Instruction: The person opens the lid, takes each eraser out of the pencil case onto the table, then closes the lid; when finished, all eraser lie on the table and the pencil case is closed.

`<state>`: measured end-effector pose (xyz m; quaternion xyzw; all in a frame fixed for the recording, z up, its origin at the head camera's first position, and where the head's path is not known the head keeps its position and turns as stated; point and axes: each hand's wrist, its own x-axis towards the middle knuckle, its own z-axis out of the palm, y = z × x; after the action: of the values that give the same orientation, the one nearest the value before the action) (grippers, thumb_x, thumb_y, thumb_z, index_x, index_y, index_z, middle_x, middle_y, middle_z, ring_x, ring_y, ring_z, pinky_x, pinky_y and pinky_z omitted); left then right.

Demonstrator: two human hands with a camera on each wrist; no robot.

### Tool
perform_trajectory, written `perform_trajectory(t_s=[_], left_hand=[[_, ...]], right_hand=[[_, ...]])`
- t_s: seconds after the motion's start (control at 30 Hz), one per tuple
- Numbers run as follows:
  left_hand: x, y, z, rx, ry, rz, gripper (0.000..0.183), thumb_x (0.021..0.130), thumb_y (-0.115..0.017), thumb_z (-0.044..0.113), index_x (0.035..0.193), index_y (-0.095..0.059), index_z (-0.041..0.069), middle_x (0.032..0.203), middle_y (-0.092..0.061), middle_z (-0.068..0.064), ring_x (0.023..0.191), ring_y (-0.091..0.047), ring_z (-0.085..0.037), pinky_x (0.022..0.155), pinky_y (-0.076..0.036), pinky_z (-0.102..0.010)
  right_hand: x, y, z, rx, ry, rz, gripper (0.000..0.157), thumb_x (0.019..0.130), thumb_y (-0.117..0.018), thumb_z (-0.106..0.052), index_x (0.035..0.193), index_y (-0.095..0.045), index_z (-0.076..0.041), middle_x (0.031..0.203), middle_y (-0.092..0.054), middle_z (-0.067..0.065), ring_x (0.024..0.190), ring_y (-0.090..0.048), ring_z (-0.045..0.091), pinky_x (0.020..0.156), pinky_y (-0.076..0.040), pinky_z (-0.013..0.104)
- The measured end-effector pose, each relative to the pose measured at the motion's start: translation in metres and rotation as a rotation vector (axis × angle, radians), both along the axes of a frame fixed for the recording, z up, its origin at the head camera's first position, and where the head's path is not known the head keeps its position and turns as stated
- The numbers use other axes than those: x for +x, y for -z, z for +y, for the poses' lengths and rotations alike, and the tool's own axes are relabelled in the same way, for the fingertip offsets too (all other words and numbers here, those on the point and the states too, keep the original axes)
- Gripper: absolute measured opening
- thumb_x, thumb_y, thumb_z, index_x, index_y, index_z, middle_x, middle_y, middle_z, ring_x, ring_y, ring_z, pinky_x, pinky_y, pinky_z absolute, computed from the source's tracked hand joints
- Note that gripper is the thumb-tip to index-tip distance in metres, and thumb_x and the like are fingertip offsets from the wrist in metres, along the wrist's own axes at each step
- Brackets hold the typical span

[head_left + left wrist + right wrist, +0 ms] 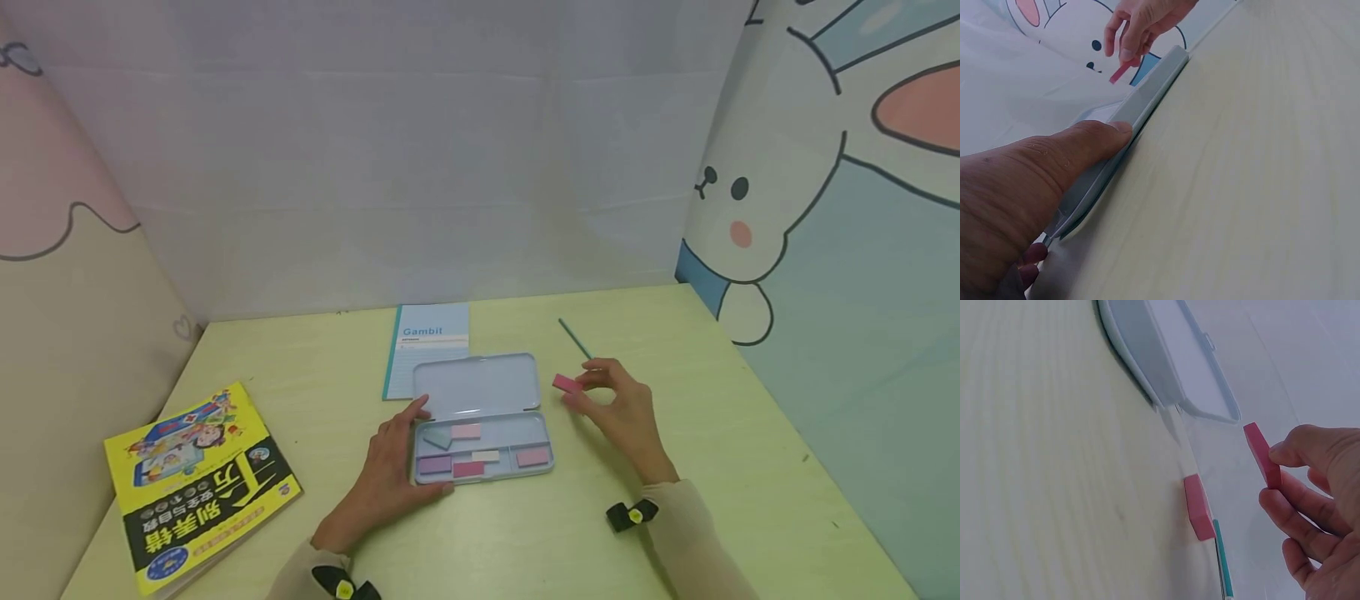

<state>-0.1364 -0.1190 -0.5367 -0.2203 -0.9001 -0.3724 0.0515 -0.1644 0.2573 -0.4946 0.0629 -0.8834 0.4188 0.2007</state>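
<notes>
Head view: right hand [618, 412] pinching a pink block [566, 383] right of centre, left hand [392, 458] gripping the open case [517, 429] lower centre, its lid [480, 387] kinda covering a "Gambit" notepad [435, 329]; upside-down 安全与自救 book [202, 487] lower left. Left wrist: thumb [1085, 145] blocks the case, mid-left. Right wrist: another pink block [1198, 507] and green stick [1223, 559], lower centre-right

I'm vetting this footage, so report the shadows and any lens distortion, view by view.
Head: soft shadow beneath the right hand; side walls splay outward, perhaps wide-angle stretch. Left wrist: dark shadow under the pale-blue pencil case; picture tilted, distortion hard to judge. Right wrist: soft shadow beside the pink eraser lying on the table; also tilted.
</notes>
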Motion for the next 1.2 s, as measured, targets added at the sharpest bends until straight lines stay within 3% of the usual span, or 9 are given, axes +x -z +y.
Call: perform_trajectory(t_s=[0.27,0.4,0.5,0.67,0.8,1.0,1.2], left_hand=[[-0.001,-0.001,0.001,0.008,0.008,-0.018,0.129,0.068,-0.101,0.040,0.171,-0.025,0.021,0.153,-0.053,-0.001,0.136,-0.049,-0.028,0.112,-0.037,-0.054],[-0.001,-0.001,0.001,0.006,0.008,-0.013,0.129,0.068,-0.101,0.041,0.171,-0.025,0.022,0.153,-0.053,-0.001,0.136,-0.049,-0.028,0.112,-0.037,-0.053],[0.000,0.000,0.000,0.003,0.004,-0.010,0.130,0.068,-0.101,0.040,0.171,-0.023,0.024,0.153,-0.053,-0.001,0.135,-0.049,-0.027,0.112,-0.037,-0.052],[0.000,0.001,0.000,0.002,0.002,0.003,0.131,0.067,-0.102,0.040,0.171,-0.023,0.026,0.153,-0.053,-0.001,0.134,-0.050,-0.027,0.110,-0.037,-0.051],[0.000,0.001,0.000,0.001,0.003,-0.006,0.131,0.067,-0.101,0.040,0.171,-0.023,0.025,0.153,-0.053,-0.001,0.134,-0.050,-0.027,0.111,-0.037,-0.053],[0.000,0.001,0.000,-0.008,0.002,-0.009,0.129,0.067,-0.101,0.040,0.170,-0.025,0.024,0.153,-0.053,-0.001,0.134,-0.050,-0.027,0.110,-0.038,-0.053],[0.001,0.000,0.000,-0.006,0.000,0.011,0.129,0.068,-0.101,0.040,0.170,-0.024,0.024,0.152,-0.054,-0.002,0.135,-0.050,-0.028,0.111,-0.038,-0.054]], right_hand=[[-0.005,0.007,0.019,0.019,0.084,-0.023,0.036,0.086,-0.086,-0.003,0.117,-0.067,-0.002,0.099,-0.084,0.013,0.092,-0.081,0.034,0.098,-0.041,0.019],[-0.005,0.009,0.023,0.039,0.111,-0.089,0.034,0.089,-0.086,-0.009,0.116,-0.067,-0.003,0.102,-0.083,0.015,0.097,-0.080,0.035,0.098,-0.049,0.033],[-0.005,0.011,0.025,0.058,0.130,-0.187,0.033,0.094,-0.084,-0.020,0.118,-0.065,-0.006,0.107,-0.083,0.016,0.103,-0.077,0.035,0.098,-0.053,0.047],[-0.005,0.013,0.028,0.095,0.134,-0.285,0.033,0.098,-0.079,-0.025,0.121,-0.064,-0.008,0.113,-0.081,0.017,0.113,-0.070,0.038,0.102,-0.050,0.056],[-0.005,0.014,0.028,0.126,0.120,-0.262,0.036,0.097,-0.079,-0.022,0.126,-0.066,-0.005,0.114,-0.081,0.018,0.114,-0.067,0.041,0.103,-0.046,0.059],[-0.005,0.011,0.020,0.125,0.118,-0.158,0.035,0.096,-0.082,-0.024,0.123,-0.069,-0.005,0.113,-0.079,0.016,0.105,-0.070,0.035,0.094,-0.050,0.050],[-0.002,0.004,-0.006,0.014,-0.043,-0.029,0.026,0.092,-0.084,-0.009,0.116,-0.073,-0.007,0.106,-0.082,0.011,0.093,-0.076,0.027,0.088,-0.063,0.045]])
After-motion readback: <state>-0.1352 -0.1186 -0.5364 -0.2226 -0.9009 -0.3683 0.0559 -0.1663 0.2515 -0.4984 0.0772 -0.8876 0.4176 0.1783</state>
